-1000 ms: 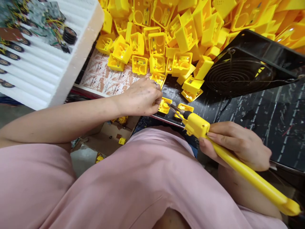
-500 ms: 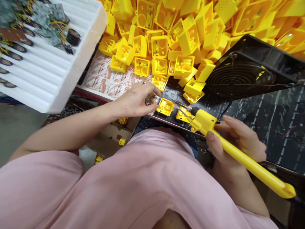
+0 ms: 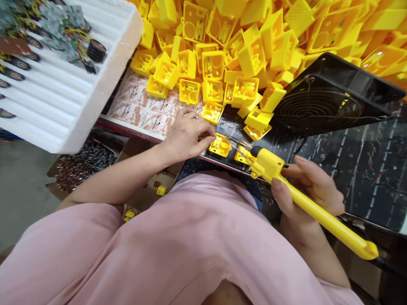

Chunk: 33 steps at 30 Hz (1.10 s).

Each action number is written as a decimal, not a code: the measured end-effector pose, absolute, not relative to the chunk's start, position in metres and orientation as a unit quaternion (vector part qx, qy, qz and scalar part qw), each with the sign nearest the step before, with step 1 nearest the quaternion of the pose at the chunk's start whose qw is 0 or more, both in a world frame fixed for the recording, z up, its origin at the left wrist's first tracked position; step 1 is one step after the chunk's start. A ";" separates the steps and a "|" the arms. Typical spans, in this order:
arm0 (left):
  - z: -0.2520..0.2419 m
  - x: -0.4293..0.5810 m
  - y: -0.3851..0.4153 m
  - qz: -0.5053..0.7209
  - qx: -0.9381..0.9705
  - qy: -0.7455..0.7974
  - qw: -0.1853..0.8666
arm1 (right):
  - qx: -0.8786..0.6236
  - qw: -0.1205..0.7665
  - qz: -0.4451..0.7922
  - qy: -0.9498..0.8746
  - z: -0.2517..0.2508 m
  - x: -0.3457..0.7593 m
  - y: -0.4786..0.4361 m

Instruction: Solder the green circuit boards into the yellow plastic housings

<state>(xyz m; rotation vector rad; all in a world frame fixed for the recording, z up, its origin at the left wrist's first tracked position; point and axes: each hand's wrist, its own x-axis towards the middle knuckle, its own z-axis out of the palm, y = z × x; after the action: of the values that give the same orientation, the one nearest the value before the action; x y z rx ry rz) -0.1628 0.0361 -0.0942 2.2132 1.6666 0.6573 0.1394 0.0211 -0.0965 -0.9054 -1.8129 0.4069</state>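
Note:
My right hand grips a yellow soldering iron by its long handle. Its metal tip points left at a small yellow plastic housing near the table's front edge. My left hand rests beside that housing, fingers curled and pinched against its left side; I cannot make out anything else between them. A second yellow housing lies just right of the first, under the iron's tip.
A big heap of yellow plastic housings fills the back of the table. A black fan stands at the right. A white foam tray with circuit boards and speakers sits at the left. Cardboard boxes of parts lie below.
The iron's tip has drawn back slightly to the right of the housing, and my right hand's grip has shifted along the handle. My left hand has stayed at the housing's left side.

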 end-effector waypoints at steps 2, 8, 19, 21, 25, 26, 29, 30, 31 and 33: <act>-0.094 -0.160 0.035 0.220 0.777 0.578 0.120 | -0.333 0.515 0.167 -0.772 -0.094 0.137 0.023; -0.095 -0.156 0.033 0.225 0.789 0.568 0.062 | -0.288 0.475 0.184 -0.811 -0.086 0.129 0.028; -0.097 -0.159 0.038 0.213 0.808 0.545 0.070 | -0.236 0.396 0.117 -0.880 -0.060 0.120 0.036; -0.097 -0.160 0.038 0.220 0.807 0.544 0.068 | -0.233 0.397 0.111 -0.881 -0.059 0.122 0.037; -0.097 -0.158 0.038 0.230 0.799 0.550 0.080 | -0.242 0.428 0.126 -0.862 -0.064 0.124 0.036; -0.097 -0.158 0.037 0.229 0.797 0.552 0.084 | -0.240 0.435 0.130 -0.858 -0.066 0.123 0.036; -0.097 -0.156 0.037 0.220 0.796 0.559 0.080 | -0.233 0.446 0.136 -0.853 -0.070 0.120 0.036; -0.097 -0.156 0.037 0.217 0.796 0.561 0.072 | -0.235 0.442 0.136 -0.855 -0.070 0.120 0.036; -0.097 -0.155 0.036 0.216 0.796 0.562 0.064 | -0.235 0.436 0.137 -0.858 -0.070 0.121 0.035; -0.098 -0.155 0.036 0.214 0.797 0.562 0.054 | -0.236 0.422 0.142 -0.864 -0.070 0.125 0.034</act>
<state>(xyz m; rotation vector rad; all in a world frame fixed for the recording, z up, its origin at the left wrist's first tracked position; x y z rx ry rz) -0.1552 0.0365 -0.0979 2.4210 1.7071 0.6506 0.1248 0.0341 -0.0698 -0.5909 -2.1630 0.3558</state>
